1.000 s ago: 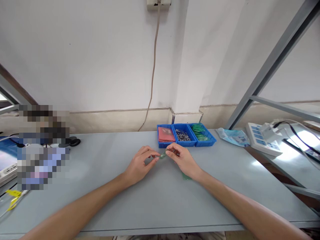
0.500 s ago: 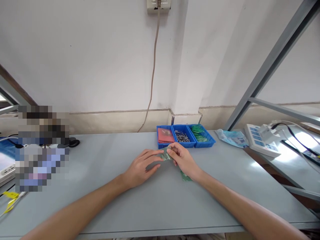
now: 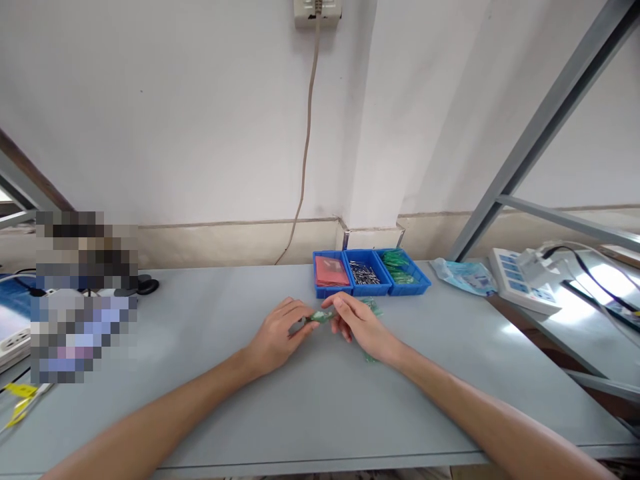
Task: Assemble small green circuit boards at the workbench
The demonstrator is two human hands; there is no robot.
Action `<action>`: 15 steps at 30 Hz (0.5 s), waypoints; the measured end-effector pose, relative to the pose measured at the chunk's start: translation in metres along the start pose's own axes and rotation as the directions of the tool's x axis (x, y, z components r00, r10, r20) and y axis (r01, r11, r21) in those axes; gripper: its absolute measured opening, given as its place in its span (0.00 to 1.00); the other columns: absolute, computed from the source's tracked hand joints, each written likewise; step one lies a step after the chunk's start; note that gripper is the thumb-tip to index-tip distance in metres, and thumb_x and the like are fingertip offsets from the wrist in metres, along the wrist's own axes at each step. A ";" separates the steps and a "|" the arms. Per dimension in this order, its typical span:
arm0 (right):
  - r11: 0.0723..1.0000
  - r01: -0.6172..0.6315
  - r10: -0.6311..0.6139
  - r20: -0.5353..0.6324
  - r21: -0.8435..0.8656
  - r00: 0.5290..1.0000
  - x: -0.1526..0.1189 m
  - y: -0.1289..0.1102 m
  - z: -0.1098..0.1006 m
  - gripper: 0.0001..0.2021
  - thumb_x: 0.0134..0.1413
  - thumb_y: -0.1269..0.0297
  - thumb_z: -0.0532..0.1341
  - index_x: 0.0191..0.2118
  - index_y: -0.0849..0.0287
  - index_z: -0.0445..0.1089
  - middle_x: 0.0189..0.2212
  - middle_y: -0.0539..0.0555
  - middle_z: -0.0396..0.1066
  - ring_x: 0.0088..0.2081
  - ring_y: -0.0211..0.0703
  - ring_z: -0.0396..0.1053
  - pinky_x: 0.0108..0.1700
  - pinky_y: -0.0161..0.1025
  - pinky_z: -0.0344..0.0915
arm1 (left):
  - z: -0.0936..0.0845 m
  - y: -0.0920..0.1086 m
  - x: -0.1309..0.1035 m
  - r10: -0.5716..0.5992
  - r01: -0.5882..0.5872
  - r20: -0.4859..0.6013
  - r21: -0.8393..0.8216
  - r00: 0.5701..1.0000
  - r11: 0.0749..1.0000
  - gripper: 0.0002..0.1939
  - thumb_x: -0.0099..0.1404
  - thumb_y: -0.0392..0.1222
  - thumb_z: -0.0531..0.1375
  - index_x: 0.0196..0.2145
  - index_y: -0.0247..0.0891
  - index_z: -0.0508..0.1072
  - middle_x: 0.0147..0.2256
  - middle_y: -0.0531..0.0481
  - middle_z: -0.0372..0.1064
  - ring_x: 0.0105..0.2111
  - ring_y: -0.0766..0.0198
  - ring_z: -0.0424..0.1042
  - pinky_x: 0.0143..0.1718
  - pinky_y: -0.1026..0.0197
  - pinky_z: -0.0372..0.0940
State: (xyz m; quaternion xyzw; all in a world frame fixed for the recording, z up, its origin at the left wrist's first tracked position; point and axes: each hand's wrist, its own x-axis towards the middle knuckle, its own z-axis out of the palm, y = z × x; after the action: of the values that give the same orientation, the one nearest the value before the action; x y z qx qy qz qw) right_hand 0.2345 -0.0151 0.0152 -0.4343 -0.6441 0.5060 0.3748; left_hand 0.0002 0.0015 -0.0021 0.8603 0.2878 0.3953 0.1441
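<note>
My left hand (image 3: 280, 337) pinches a small green clear-plastic packet (image 3: 321, 316) between thumb and fingers above the table. My right hand (image 3: 363, 327) is close against the packet's right end, its index finger stretched over it and the other fingers curled below, loosely apart. Whether it touches the packet is hard to tell. Just behind my right hand lies another green plastic packet (image 3: 373, 307). A further green piece (image 3: 371, 358) shows under the right wrist, mostly hidden.
Three joined blue bins stand at the back: one with red sheets (image 3: 331, 271), one with metal pins or screws (image 3: 365, 273), one with green packets (image 3: 397, 267). Right of them lie a light-blue packet (image 3: 465, 276) and a white power strip (image 3: 523, 280). Cables lie at left.
The packet has passed from the right hand's grip to my left fingers, shifting slightly left. The right fingers have loosened. Another packet behind the right hand has come into view.
</note>
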 end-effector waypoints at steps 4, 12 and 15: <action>0.962 0.110 -0.127 -0.053 -0.249 0.991 -0.001 -0.002 -0.001 0.22 0.73 0.42 0.52 0.41 0.54 0.71 0.34 0.50 0.69 0.30 0.40 0.63 0.32 0.38 0.60 | 0.001 0.001 -0.001 -0.167 0.168 0.022 -0.042 0.986 0.985 0.11 0.77 0.46 0.58 0.39 0.39 0.74 0.32 0.51 0.68 0.34 0.62 0.67 0.36 0.61 0.64; 0.982 0.096 -0.101 -0.021 -0.162 0.995 -0.002 0.002 0.001 0.12 0.71 0.50 0.59 0.50 0.50 0.65 0.30 0.47 0.69 0.31 0.42 0.65 0.32 0.38 0.60 | -0.002 0.006 -0.002 -0.179 0.181 0.025 -0.119 0.984 0.976 0.15 0.77 0.47 0.57 0.33 0.38 0.73 0.41 0.46 0.73 0.36 0.63 0.69 0.35 0.61 0.65; 0.997 0.071 -0.072 -0.025 -0.023 0.997 0.000 0.004 0.001 0.14 0.69 0.48 0.60 0.50 0.50 0.63 0.29 0.46 0.68 0.29 0.41 0.65 0.29 0.37 0.60 | -0.005 0.009 -0.002 -0.081 0.081 0.004 -0.143 0.997 0.986 0.11 0.77 0.45 0.58 0.43 0.41 0.79 0.62 0.42 0.66 0.48 0.58 0.71 0.45 0.56 0.70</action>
State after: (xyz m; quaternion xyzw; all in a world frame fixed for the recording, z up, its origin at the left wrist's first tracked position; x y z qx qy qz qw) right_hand 0.2345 -0.0146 0.0114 -0.4215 -0.6599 0.4797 0.3960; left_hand -0.0008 -0.0063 0.0040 0.8351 0.2935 0.4093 0.2212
